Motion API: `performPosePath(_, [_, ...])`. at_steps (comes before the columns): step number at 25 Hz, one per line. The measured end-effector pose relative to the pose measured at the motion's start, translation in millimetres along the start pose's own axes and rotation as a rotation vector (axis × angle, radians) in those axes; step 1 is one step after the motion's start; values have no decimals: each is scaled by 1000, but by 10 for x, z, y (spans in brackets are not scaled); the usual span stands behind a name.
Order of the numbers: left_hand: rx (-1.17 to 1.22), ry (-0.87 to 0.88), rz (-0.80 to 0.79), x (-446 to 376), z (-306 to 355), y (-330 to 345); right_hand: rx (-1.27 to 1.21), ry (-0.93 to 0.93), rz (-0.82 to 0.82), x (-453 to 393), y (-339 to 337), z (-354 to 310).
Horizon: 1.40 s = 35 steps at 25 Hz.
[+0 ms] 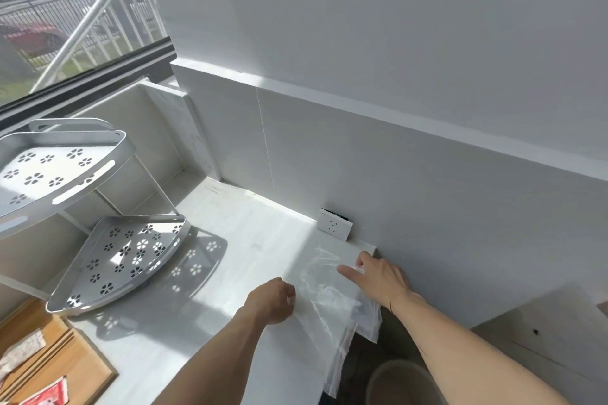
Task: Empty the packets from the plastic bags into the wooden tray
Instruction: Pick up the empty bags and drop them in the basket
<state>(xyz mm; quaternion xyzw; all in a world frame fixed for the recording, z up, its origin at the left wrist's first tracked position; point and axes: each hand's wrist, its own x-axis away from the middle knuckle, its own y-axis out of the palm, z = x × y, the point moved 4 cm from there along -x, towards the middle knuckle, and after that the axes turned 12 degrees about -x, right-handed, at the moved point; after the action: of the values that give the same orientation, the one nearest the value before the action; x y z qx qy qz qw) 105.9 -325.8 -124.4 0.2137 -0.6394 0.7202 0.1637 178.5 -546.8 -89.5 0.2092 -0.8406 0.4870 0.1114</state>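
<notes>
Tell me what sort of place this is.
Probably a home kitchen or utility counter by a window: a white counter with a two-tier perforated corner rack, a wall socket on the tiled backsplash, and parked cars outside the window.

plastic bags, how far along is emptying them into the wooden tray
Done: packets already lie in the wooden tray at lower left. In hand: the left hand and right hand rest on clear plastic bags lying flat at the counter's edge; they look empty. Left: no full bag is in view, so little seems to remain.
</notes>
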Motion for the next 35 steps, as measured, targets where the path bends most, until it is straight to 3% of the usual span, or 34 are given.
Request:
performPosePath(6, [-20,113,-9,195,317,67,41,45,84,599,-130,257])
performPosePath(14, [-111,318,-17,349,1093,249,23,258,279,1507,-304,987])
performPosePath(21, [-241,439,-33,461,1831,469,-16,469,350,2188,-289,1715])
performPosePath(27, [-266,425,-46,473,2374,823,-81,587,292,2487,-60,2388])
performPosePath(35, [-173,278,-129,259,2773,1577,-185,640,67,2277,515,3307])
